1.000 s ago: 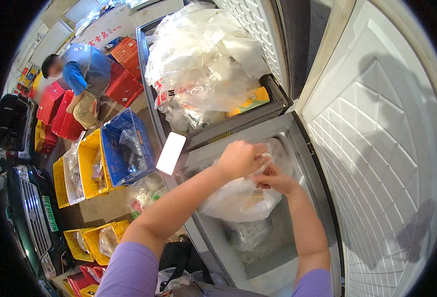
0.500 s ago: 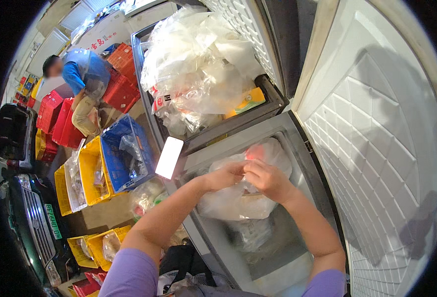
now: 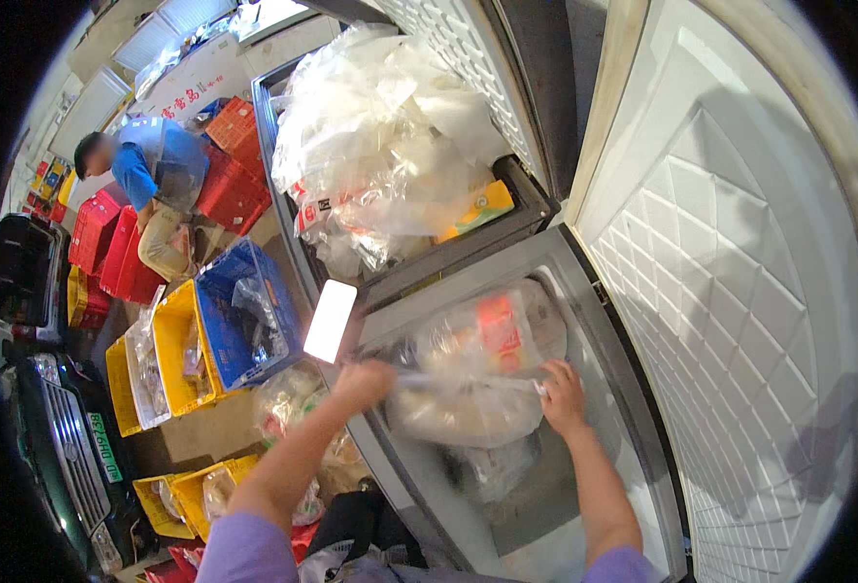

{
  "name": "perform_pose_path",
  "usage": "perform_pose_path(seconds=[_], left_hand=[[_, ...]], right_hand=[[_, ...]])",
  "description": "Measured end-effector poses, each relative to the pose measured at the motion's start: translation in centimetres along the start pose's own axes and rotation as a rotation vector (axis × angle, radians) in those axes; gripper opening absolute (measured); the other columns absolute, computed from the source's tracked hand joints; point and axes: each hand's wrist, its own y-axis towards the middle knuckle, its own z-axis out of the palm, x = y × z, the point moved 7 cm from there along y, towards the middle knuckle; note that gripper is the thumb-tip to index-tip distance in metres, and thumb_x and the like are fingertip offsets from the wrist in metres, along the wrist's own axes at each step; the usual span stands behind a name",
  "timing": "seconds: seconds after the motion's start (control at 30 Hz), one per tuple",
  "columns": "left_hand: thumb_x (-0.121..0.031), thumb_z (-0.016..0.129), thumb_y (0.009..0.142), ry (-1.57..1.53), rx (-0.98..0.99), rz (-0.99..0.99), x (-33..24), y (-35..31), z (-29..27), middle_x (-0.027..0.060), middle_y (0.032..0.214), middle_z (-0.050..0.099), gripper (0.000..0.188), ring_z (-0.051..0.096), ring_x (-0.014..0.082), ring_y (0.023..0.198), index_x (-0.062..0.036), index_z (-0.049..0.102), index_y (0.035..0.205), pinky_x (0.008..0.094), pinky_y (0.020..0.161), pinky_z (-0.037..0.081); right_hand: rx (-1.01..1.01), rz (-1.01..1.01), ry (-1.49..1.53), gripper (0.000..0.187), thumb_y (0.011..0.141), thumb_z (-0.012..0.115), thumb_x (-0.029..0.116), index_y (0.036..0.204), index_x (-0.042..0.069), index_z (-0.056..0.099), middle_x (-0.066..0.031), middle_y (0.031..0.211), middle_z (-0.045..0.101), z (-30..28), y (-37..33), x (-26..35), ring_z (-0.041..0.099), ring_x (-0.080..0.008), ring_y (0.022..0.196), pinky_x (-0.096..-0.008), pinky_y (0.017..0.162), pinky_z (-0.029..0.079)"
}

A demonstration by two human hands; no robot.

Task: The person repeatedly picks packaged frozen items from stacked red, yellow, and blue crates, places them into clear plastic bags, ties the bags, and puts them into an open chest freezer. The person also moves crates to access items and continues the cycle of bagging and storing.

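Observation:
A clear plastic bag [image 3: 463,413] with pale contents lies inside the grey-rimmed chest freezer [image 3: 633,447]. Its top is stretched sideways between my two hands. My left hand [image 3: 363,385], somewhat blurred, is closed on the bag's left end near the freezer's left rim. On the other side, my right hand [image 3: 562,394] pinches the right end of the plastic. Just beyond the stretched plastic shows a bagged pack with a red label [image 3: 500,330]. Another clear bag [image 3: 500,471] lies lower down, partly covered by the first.
A lit phone [image 3: 331,322] rests at the freezer's left rim. Beyond, a second freezer is heaped with plastic bags [image 3: 380,126]. The raised white lid [image 3: 720,262] stands on the right. Blue [image 3: 244,311] and yellow crates [image 3: 178,350] fill the left, where a person [image 3: 167,160] bends among red crates.
My hands were together over the bag. They have moved apart, left hand leftward and right hand slightly right and down, drawing the plastic taut. The red-labelled pack shows more fully.

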Motion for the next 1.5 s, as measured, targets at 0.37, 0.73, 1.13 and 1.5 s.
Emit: perform_pose_path(seconds=[0.37,0.73,1.13,1.5], left_hand=[[-0.004,0.056,0.071,-0.750,-0.701,0.153,-7.9,-2.5,-10.4,0.0118,0.093,0.061,0.013,0.057,0.0307,0.107,-0.0067,0.060,0.084,0.0455,0.099,0.036],[-0.012,0.051,0.085,-1.042,-0.699,-0.637,-8.1,9.3,11.0,0.0246,0.073,0.061,0.029,0.062,0.0421,0.071,-0.0092,0.052,0.114,0.0510,0.063,0.046],[-0.027,0.049,0.090,-0.865,-0.586,-0.451,-5.9,11.9,6.9,0.0222,0.080,0.064,0.025,0.064,0.0399,0.076,-0.0082,0.059,0.102,0.0498,0.065,0.049],[-0.022,0.058,0.085,0.023,-0.175,-0.132,3.8,0.6,3.1,0.0072,0.075,0.062,0.012,0.066,0.0264,0.067,-0.0107,0.057,0.084,0.0398,0.053,0.051]], right_hand=[[-0.263,0.091,0.312,0.008,0.079,0.062,0.009,0.081,0.002,0.057,-0.0150,0.094,0.062,7.2,2.7,0.6,0.060,-0.0332,0.088,-0.0457,0.080,0.046],[-0.473,0.649,0.791,0.042,0.097,0.053,0.031,0.069,0.000,0.050,-0.0012,0.054,0.044,12.9,3.8,-2.5,0.037,-0.0099,0.051,-0.0329,0.047,0.032],[-0.031,0.444,0.273,0.030,0.094,0.054,0.027,0.101,-0.001,0.063,-0.0143,0.071,0.061,14.5,6.1,-0.6,0.060,-0.0288,0.067,-0.0405,0.063,0.046],[-0.649,1.544,1.810,0.028,0.097,0.047,0.017,0.071,0.008,0.042,-0.0041,0.065,0.045,12.0,-2.2,-9.9,0.041,-0.0127,0.055,-0.0292,0.058,0.040]])
